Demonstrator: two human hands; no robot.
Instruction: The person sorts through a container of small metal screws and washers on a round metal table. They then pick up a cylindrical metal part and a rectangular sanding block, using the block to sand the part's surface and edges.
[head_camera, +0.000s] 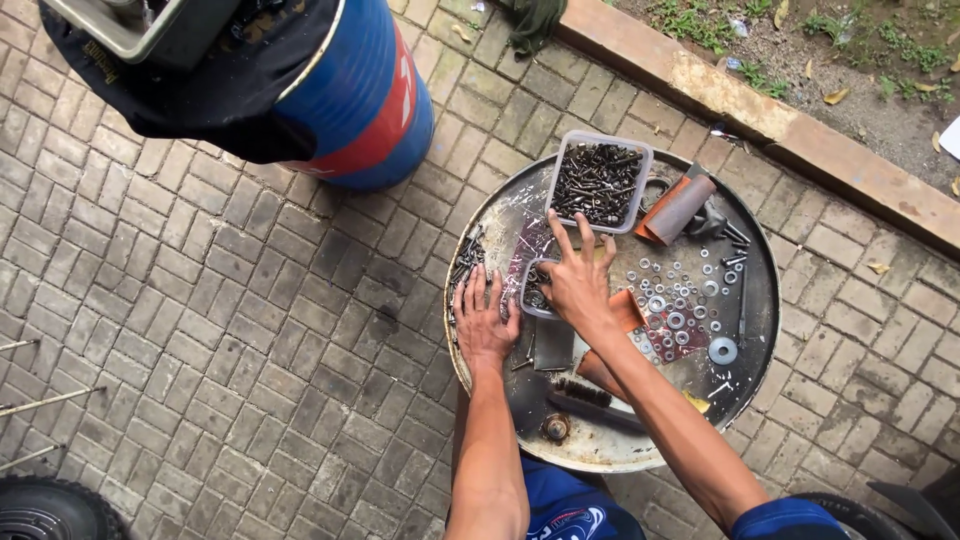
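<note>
Screws (468, 262) lay in a loose heap near the left rim of the round drum top (600, 455) that served as the bench. The left hand (485, 318) rested flat on them, fingers spread, gripping nothing. The right hand (578, 278) was likewise open, fingers splayed over a small clear tub (531, 293) just beside the left hand; whether it touched the tub could not be determined.

Hazards, as judged:
- The heap sat close to the rim. A sideways sweep of the left hand could have pushed screws onto the brick paving (250, 300).
- Pressure from the right hand on the tub's edge could have tipped it.
- The larger tub of screws (597, 182) and the scattered washers (680, 300) stood near the right forearm and could have been knocked.
</note>
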